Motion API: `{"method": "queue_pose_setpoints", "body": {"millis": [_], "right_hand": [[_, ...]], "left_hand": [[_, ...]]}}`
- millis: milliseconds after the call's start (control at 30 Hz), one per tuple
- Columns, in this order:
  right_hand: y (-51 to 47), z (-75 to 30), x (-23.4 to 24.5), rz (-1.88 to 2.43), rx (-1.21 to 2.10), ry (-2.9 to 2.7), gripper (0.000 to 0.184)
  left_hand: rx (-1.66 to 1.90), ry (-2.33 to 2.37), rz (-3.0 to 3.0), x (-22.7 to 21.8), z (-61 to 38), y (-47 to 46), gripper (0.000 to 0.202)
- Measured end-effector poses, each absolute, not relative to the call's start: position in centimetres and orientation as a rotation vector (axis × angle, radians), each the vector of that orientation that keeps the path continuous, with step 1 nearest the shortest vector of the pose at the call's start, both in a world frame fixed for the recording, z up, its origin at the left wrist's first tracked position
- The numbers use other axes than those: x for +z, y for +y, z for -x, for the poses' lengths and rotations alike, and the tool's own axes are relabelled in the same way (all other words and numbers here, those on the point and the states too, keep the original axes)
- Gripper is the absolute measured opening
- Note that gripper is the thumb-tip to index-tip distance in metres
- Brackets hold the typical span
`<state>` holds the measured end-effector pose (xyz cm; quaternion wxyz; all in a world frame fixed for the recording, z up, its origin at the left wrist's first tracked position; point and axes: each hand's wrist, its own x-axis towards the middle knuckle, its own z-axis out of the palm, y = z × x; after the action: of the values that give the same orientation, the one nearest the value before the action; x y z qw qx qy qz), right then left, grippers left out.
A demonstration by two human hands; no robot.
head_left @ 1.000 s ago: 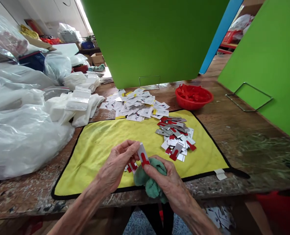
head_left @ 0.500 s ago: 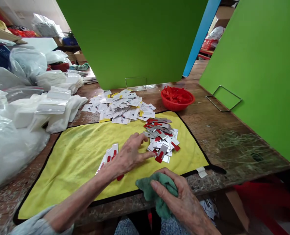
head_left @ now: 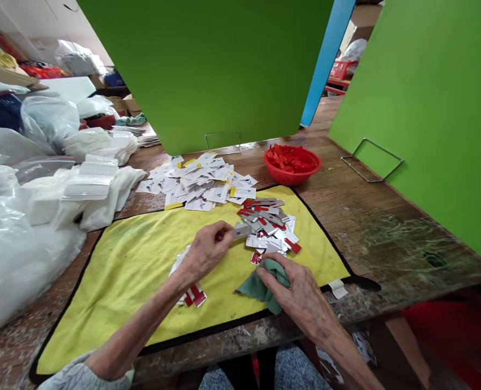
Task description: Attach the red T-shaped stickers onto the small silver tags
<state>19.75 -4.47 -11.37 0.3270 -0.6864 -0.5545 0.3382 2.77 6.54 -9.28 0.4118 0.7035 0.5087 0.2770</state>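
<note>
My left hand (head_left: 212,246) is closed, pinching a flat silver metal piece (head_left: 241,231) between thumb and fingers at the left edge of a pile. That pile (head_left: 271,227) is a jumble of similar flat silver and red pieces on a yellow cloth (head_left: 130,271) with a black border. My right hand (head_left: 295,287) is wrapped round a crumpled green cloth (head_left: 260,287) just below the pile. One small red-and-silver piece (head_left: 257,258) shows beside its fingertips. Partly hidden by my left forearm, a smaller group of silver and red pieces (head_left: 195,295) lies on the yellow cloth.
Printed white cards (head_left: 203,181) are heaped behind the yellow cloth. A red bowl (head_left: 292,167) of red pieces stands at its back right. Green boards (head_left: 216,70) rise behind and at the right. Plastic bags (head_left: 25,254) crowd the left side. The table's front edge (head_left: 208,344) is close.
My left hand has closed on a silver piece and drawn slightly back to the left. My right hand has moved up with the green cloth, toward the pile.
</note>
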Motion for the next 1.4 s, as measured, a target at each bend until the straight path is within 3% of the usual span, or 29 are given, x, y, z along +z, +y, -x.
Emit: {"method": "queue_pose_setpoints", "body": {"millis": [167,333,467,533,700,800,933,1033,1167,1233,1300,1400], "right_hand": [[-4.9,-19.6,-10.4,1.719,0.921,-1.295,0.036],[-3.1,-15.0,-10.0,1.321,0.44,-1.516,0.036],[-1.8,-13.8,-11.5,1.337,0.39,-1.453,0.035],[-1.9,-14.0,-12.0,1.464,0.506,-1.191,0.034],[-2.5,-12.7,-11.2,1.34,1.185,-0.962,0.034],[-2.5,-12.3,-10.3,1.309,1.286,-1.146,0.027],[-2.4,-13.1,-9.5,1.257,1.424,-1.309,0.031],[-2.5,-13.2,-9.0,1.342,1.249,-1.329,0.032],[-3.0,-11.8,-9.0,1.319,0.684,-1.45,0.023],[-3.6,-11.3,-9.5,1.182,0.502,-1.667,0.027],[-4.3,-11.4,-10.1,1.144,0.5,-1.744,0.028],[-4.9,-11.7,-10.3,1.342,0.833,-1.385,0.023]], "left_hand": [[0.669,1.262,-1.455,-8.2,-0.7,5.6,0.021],[0.705,1.133,-1.236,-7.5,0.2,3.2,0.03],[0.734,1.12,-0.952,-7.6,1.7,1.4,0.038],[0.755,1.158,-0.853,-8.0,2.2,0.4,0.044],[0.79,1.131,-0.863,-8.8,1.8,-1.0,0.048],[0.782,1.235,-1.074,-8.3,2.1,-0.6,0.044],[0.809,1.2,-1.164,-7.5,3.3,0.4,0.037],[0.819,1.189,-1.0,-7.6,3.7,0.7,0.039],[0.863,1.2,-0.865,-7.8,3.5,0.8,0.042],[0.945,1.181,-0.806,-7.6,3.6,0.9,0.043],[1.042,1.216,-0.764,-7.4,3.8,0.8,0.043],[1.043,1.232,-0.742,-7.5,3.7,0.1,0.042]]}}
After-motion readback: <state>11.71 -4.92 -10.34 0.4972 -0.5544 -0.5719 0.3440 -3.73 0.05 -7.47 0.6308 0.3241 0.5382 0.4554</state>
